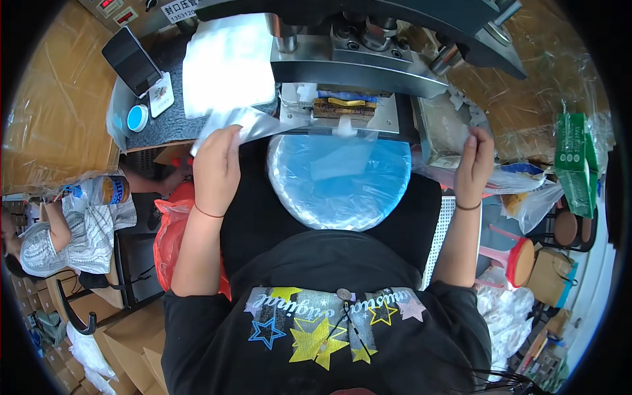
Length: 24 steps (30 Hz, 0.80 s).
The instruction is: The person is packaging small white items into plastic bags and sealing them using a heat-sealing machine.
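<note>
Before the grey sealing press [359,62], the left hand [216,168] pinches a thin, limp, slippery clear plastic bag [247,124] at its edge, while the right hand [475,164] rests loosely curled on more film.

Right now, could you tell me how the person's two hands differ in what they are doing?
The left hand pinches a clear plastic bag in front of the sealing machine; the right hand holds nothing that can be made out and rests at the pile of bags beside the machine. The left fingers curl in a grip; the right point upward. Both wrists wear a thin band.
</note>
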Each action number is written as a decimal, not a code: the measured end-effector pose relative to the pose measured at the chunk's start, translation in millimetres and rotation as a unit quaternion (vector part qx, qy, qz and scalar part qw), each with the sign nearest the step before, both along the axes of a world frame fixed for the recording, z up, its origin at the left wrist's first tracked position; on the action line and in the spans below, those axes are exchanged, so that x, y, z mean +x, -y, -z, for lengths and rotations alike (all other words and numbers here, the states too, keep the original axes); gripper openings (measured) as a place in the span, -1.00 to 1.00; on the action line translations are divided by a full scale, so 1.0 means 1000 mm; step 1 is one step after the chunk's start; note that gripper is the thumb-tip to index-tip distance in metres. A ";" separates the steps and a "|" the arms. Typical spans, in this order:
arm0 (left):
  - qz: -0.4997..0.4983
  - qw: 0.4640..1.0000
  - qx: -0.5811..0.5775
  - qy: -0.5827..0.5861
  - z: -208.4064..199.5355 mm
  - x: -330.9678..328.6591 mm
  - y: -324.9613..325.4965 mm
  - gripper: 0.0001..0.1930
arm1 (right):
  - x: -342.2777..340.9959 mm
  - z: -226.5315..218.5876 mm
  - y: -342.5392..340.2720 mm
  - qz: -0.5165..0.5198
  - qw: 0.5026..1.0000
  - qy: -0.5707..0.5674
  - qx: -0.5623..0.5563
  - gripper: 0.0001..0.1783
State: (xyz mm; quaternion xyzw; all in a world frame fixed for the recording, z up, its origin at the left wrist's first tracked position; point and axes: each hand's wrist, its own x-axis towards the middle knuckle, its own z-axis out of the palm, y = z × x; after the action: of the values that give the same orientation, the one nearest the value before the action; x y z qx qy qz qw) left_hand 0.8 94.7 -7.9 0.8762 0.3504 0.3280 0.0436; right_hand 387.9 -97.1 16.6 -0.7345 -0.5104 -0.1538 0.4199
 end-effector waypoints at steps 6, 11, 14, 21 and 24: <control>0.135 0.877 -0.410 0.209 -0.005 0.042 0.047 -0.90 | -0.077 -0.024 -0.017 -0.370 0.912 -0.029 -0.174 -0.86; 0.196 0.827 -0.488 0.198 -0.015 0.071 0.070 -0.86 | -0.097 -0.062 -0.033 -0.337 0.922 -0.186 -0.034 -0.84; 0.235 0.799 -0.525 0.174 -0.018 0.075 0.078 -0.82 | -0.087 -0.060 -0.045 -0.361 0.925 -0.083 -0.083 -0.84; 0.227 0.736 -0.612 0.177 -0.011 0.089 0.091 -0.75 | -0.074 -0.065 -0.017 -0.312 0.915 -0.246 -0.064 -0.84; 0.240 0.726 -0.617 0.188 0.000 0.094 0.094 -0.78 | -0.077 -0.058 -0.026 -0.310 0.921 -0.215 -0.102 -0.82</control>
State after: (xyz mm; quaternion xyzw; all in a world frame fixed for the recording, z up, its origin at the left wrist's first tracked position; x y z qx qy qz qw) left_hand 94.3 1.1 -7.7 0.6312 0.2380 0.1763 0.7168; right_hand 310.4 -70.6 74.1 -0.5940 -0.6226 0.1985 0.4691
